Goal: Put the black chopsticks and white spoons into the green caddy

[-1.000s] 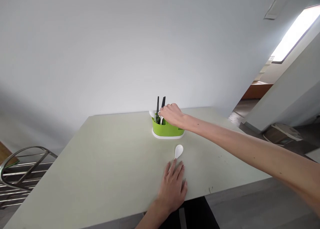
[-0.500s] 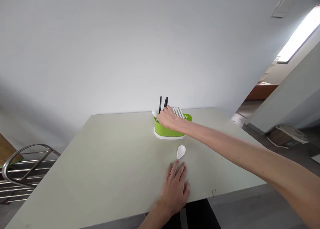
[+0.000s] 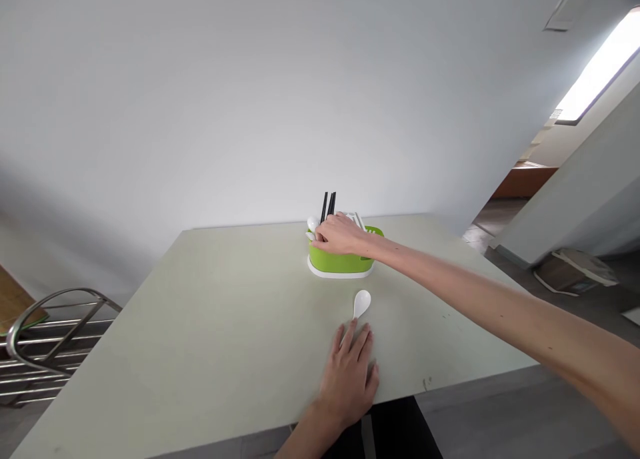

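Observation:
A white spoon (image 3: 362, 303) lies on the table, its bowl pointing away from me. My left hand (image 3: 349, 382) rests flat over its handle, fingers stretched out. Beyond it stands a green cutlery holder (image 3: 337, 262) with a white base. My right hand (image 3: 337, 233) is at the holder's left end, fingers closed at its rim. A white spoon tip (image 3: 310, 236) sticks out by those fingers; the rest of it is hidden. Just behind, another white spoon (image 3: 313, 223) and black chopsticks (image 3: 329, 205) stand in the holder, with a white slotted piece (image 3: 358, 220) to their right.
The pale table (image 3: 225, 325) meets a white wall (image 3: 250, 112) at its far edge. At the lower left stands a metal rack (image 3: 50, 349). To the right are a doorway area and a bin-like object (image 3: 575, 272) on the floor.
My right hand has shifted slightly and turned flatter at the holder, and a white spoon tip now shows by its fingers. The left chopstick leans further right. My left hand stays put.

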The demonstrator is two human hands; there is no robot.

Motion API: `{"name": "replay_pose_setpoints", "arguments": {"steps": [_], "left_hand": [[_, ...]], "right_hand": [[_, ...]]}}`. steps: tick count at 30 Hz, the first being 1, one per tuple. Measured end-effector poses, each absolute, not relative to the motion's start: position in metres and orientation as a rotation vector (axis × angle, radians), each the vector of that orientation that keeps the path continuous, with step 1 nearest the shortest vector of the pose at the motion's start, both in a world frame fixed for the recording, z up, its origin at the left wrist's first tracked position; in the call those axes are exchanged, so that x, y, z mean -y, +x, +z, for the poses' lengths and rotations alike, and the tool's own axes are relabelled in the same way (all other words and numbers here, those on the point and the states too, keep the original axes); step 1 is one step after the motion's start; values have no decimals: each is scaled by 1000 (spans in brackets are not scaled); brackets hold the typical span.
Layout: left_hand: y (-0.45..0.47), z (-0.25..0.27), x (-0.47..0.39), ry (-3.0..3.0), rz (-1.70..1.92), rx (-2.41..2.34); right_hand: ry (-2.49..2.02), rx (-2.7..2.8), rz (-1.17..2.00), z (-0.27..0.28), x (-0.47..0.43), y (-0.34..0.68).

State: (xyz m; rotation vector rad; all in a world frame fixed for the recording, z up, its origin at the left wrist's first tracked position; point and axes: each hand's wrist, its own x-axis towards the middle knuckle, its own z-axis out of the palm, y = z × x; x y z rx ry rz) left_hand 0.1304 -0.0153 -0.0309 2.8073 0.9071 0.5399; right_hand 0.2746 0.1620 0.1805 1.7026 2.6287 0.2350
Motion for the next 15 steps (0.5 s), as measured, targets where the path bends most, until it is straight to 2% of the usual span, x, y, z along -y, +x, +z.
{"name": "replay_pose_setpoints", "arguments": {"steps": [7,15], "left_hand": [[131,-31,16,2814,557,-907],[133,-27,16,2814,529,-912]], "right_hand": [[1547,-3064,-28,178,-124,311],[1528,-2831,-212,146,-63,359]]}}
